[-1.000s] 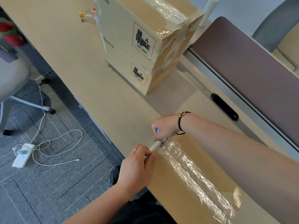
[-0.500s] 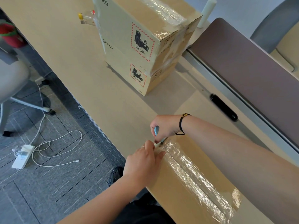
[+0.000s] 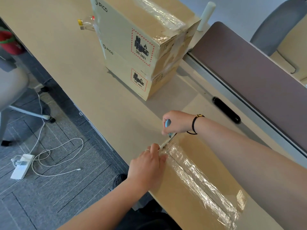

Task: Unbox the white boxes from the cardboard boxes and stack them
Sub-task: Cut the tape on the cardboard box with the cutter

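At lower right of the frame a taped box (image 3: pixel 191 188) is lying on the tabletop (image 3: pixel 66 67). The right hand (image 3: pixel 177 122) is gripping a blue cutter (image 3: pixel 168 125) at the box's far end, its tip at the tape (image 3: pixel 199 176). The left hand (image 3: pixel 149 165) is pinching the tape's loose end just beside the cutter. Two stacked boxes (image 3: pixel 139 47) are standing at upper centre, well apart.
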`<state>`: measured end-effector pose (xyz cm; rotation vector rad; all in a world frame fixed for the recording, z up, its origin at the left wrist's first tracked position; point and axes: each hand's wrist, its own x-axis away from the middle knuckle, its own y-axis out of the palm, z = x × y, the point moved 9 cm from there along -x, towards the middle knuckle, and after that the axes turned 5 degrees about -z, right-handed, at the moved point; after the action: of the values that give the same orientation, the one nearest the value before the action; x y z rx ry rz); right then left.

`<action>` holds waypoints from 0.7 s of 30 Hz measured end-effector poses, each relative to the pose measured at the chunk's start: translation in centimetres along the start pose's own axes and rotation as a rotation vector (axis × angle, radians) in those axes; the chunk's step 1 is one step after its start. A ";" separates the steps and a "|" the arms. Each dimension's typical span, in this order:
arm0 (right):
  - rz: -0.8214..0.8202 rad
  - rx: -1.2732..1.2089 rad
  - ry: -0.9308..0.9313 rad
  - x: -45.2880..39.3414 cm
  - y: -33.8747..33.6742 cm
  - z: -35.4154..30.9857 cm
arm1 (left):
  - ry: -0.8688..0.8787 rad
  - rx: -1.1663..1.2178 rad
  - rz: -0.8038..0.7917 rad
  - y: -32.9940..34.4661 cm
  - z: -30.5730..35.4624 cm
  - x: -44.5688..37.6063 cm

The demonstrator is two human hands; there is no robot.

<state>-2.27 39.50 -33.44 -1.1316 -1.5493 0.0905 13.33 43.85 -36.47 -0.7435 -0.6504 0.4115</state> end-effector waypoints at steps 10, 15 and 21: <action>0.538 -0.550 0.052 7.3 1.0 5.8 | 0.148 -0.183 -0.020 0.0 3.0 -1.2; 0.684 -0.830 0.181 12.7 5.4 10.5 | 0.387 -0.333 0.052 0.9 6.1 -0.9; 0.905 -1.279 0.355 20.0 12.8 14.2 | 0.613 -0.371 -0.039 4.3 11.3 0.9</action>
<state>-3.49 67.13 -31.58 -2.6058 -0.5395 -0.5463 5.86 52.76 -33.01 -1.1442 -0.1575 0.0098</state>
